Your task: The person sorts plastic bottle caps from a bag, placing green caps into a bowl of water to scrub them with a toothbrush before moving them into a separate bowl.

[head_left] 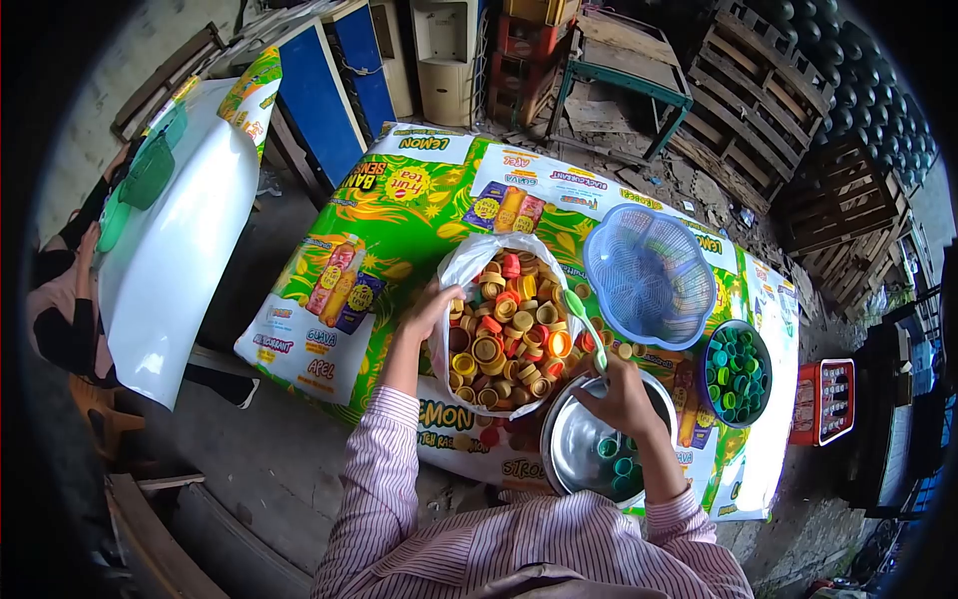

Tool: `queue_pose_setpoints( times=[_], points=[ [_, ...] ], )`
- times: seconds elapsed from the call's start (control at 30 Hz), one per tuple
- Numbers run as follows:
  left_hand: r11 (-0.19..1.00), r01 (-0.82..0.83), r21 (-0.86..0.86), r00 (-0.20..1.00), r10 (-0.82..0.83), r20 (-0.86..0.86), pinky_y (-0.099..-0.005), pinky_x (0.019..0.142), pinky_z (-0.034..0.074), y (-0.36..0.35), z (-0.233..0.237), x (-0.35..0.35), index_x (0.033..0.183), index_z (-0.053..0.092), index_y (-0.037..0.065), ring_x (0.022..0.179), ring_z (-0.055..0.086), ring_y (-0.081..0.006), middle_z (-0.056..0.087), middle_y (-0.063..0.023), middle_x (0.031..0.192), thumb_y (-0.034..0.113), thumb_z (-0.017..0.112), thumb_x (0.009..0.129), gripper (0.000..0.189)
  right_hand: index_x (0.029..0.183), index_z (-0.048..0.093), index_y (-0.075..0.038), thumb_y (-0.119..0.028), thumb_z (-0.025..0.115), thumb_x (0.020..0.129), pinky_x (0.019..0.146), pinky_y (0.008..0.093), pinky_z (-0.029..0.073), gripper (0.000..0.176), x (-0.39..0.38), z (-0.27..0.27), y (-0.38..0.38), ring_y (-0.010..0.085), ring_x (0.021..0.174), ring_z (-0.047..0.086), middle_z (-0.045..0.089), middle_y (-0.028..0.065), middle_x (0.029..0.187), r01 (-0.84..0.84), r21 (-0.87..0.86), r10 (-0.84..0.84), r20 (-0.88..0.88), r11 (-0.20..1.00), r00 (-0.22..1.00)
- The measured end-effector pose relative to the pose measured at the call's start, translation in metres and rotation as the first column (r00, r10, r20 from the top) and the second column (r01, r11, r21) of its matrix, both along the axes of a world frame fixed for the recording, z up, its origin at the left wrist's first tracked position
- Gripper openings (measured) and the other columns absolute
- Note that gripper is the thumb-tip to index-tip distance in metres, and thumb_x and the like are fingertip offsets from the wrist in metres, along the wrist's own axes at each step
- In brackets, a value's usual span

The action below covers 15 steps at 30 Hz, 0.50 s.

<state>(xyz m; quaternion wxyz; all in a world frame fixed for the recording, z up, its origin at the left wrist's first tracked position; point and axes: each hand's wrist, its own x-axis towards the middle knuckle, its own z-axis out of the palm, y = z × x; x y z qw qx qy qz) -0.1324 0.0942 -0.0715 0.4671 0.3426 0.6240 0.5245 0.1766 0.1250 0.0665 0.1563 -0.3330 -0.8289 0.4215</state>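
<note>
A white plastic bag (461,268) stands open on the patterned table cover, full of yellow, orange and red bottle caps (507,334). My left hand (429,307) grips the bag's left rim. At the bag's right side, my right hand (614,391) is closed around the end of a light green spoon-like tool (587,321), whose head rests by the bag's edge. Below that hand sits a steel bowl (574,444) with several green caps (621,465) inside. A blue plastic basket (649,275) is behind it, and a dark round bowl (739,419) of green caps stands farther right.
At the left, another person (70,299) sits by a white-covered table (185,250) with a green basket (155,170). A red crate (824,404) is beyond the table's right end. Wooden pallets (743,80) and a green-framed table (624,60) stand behind.
</note>
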Motion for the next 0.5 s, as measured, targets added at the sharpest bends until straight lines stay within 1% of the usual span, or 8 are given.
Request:
queue_pose_setpoints(
  times=[0.03,0.07,0.1,0.2,0.23,0.27,0.33,0.5],
  points=[
    [0.999,-0.030,-0.045,0.996,0.034,0.087,-0.0311,0.082,0.040,0.000,-0.007,-0.005,0.113,0.045,0.003,0.093,0.050,-0.0170,0.052,-0.0059,0.101,0.017,0.056,0.070,0.046,0.086,0.056,-0.001,-0.003,0.065,0.066,0.062,0.0332,0.045,0.021,-0.018,-0.012,0.006,0.0269,0.070,0.059,0.057,0.0126,0.072,-0.023,0.030,0.028,-0.151,0.999,0.988],
    [0.994,-0.057,-0.091,0.982,0.072,0.173,-0.0314,0.077,0.042,-0.001,-0.009,-0.008,0.108,0.048,0.003,0.087,0.051,-0.0167,0.052,-0.0052,0.095,0.018,0.053,0.071,0.040,0.083,0.057,-0.001,-0.003,0.064,0.068,0.061,0.0329,0.046,0.016,-0.039,-0.012,0.014,0.0262,0.069,0.060,0.058,0.0128,0.074,-0.080,0.085,0.093,-0.153,0.993,0.984],
    [0.994,-0.061,-0.089,0.983,0.075,0.169,-0.0314,0.077,0.042,-0.001,-0.003,-0.005,0.108,0.048,0.003,0.087,0.051,-0.0167,0.052,-0.0052,0.095,0.018,0.053,0.071,0.040,0.082,0.055,0.000,-0.002,0.061,0.071,0.061,0.0337,0.046,0.012,-0.061,-0.021,0.022,0.0269,0.068,0.060,0.058,0.0142,0.072,-0.150,0.088,0.171,-0.310,0.985,0.935],
    [0.969,-0.169,-0.183,0.944,0.212,0.251,-0.0291,0.077,0.039,-0.004,0.012,0.003,0.109,0.050,0.002,0.084,0.049,-0.0174,0.053,-0.0051,0.091,0.027,0.050,0.074,0.043,0.083,0.047,0.004,-0.008,0.058,0.075,0.058,0.0425,0.045,0.018,-0.120,-0.039,0.037,0.0382,0.066,0.058,0.056,0.0258,0.068,-0.178,0.205,0.210,-0.149,0.962,0.966],
    [0.974,-0.145,-0.174,0.951,0.186,0.248,-0.0293,0.074,0.039,-0.003,0.010,0.002,0.104,0.052,0.003,0.080,0.049,-0.0156,0.053,-0.0041,0.087,0.028,0.048,0.076,0.037,0.087,0.048,0.004,-0.012,0.058,0.075,0.059,0.0434,0.046,0.022,-0.136,-0.052,0.044,0.0379,0.068,0.058,0.057,0.0247,0.073,-0.209,0.225,0.214,0.000,0.952,0.977],
    [0.979,-0.121,-0.165,0.956,0.160,0.244,-0.0294,0.071,0.040,-0.003,0.009,0.000,0.100,0.054,0.005,0.076,0.049,-0.0139,0.053,-0.0031,0.082,0.029,0.046,0.079,0.033,0.087,0.048,0.004,-0.012,0.058,0.075,0.059,0.0434,0.046,0.022,-0.147,-0.062,0.049,0.0379,0.068,0.058,0.057,0.0247,0.073,-0.211,0.227,0.216,-0.001,0.951,0.976],
    [0.973,-0.130,-0.193,0.943,0.181,0.278,-0.0305,0.067,0.043,-0.002,0.006,0.001,0.096,0.052,0.007,0.075,0.050,-0.0151,0.052,-0.0046,0.083,0.031,0.044,0.081,0.030,0.093,0.048,0.004,-0.020,0.062,0.075,0.066,0.0406,0.048,0.033,-0.163,-0.068,0.053,0.0360,0.074,0.059,0.059,0.0207,0.078,-0.237,0.386,0.166,0.208,0.891,0.964],
    [0.968,-0.100,-0.232,0.919,0.179,0.352,-0.0335,0.064,0.046,-0.003,0.008,0.003,0.092,0.049,0.009,0.074,0.051,-0.0168,0.051,-0.0066,0.084,0.035,0.040,0.084,0.029,0.096,0.047,0.004,-0.026,0.068,0.063,0.070,0.0396,0.049,0.050,-0.180,-0.062,0.055,0.0332,0.082,0.059,0.059,0.0189,0.085,-0.272,0.384,0.105,0.402,0.882,0.909]
  ],
)
